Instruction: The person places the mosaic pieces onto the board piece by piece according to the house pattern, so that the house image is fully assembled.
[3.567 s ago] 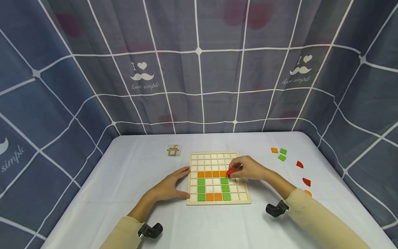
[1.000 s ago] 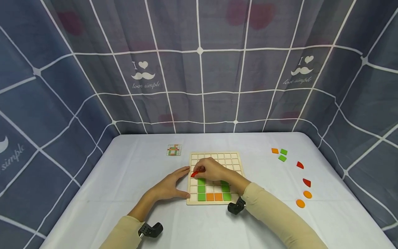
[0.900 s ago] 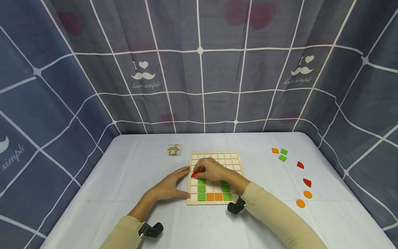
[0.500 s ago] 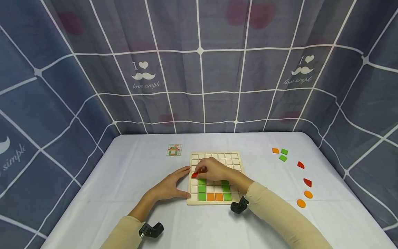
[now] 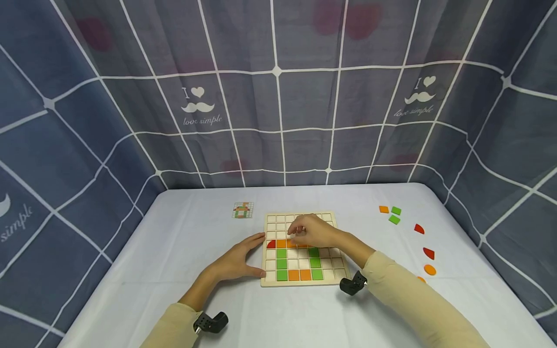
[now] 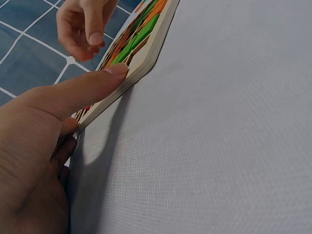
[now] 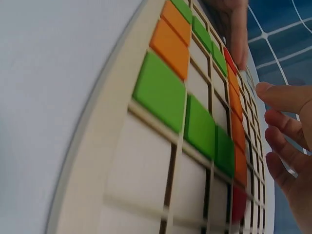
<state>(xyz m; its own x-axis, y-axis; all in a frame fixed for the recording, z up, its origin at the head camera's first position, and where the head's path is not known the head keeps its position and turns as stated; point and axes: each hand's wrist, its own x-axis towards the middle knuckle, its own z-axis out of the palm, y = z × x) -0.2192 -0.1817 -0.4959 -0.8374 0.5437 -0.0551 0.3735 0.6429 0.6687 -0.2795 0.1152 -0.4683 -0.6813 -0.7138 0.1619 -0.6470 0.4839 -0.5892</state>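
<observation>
A wooden grid board (image 5: 305,285) lies on the white table. My left hand (image 5: 235,258) rests along its left side, thumb and fingers spread; in the left wrist view the thumb (image 6: 92,90) touches the rim. Over the board hovers my right hand (image 5: 315,231), fingers loosely bent, nothing between them. A red quarter-round tile (image 5: 271,244) sits in the leftmost cell, left of the orange tile row (image 5: 282,243), which the right hand partly covers. Another red tile (image 7: 239,202) ends that row in the right wrist view. Green tiles (image 5: 282,264) form two columns below, with orange tiles (image 5: 300,275) between their lower ends.
A small printed pattern card (image 5: 242,210) lies behind the board on the left. Loose on the right are an orange square (image 5: 384,209), green squares (image 5: 394,220), red quarter-rounds (image 5: 419,229) and orange discs (image 5: 430,269). A dark checked curtain (image 5: 304,106) encloses the table.
My right hand moved from the board's right side to its left with a red quarter-round tile, let go of it in the leftmost cell, then drew back rightward. The left hand stays put.
</observation>
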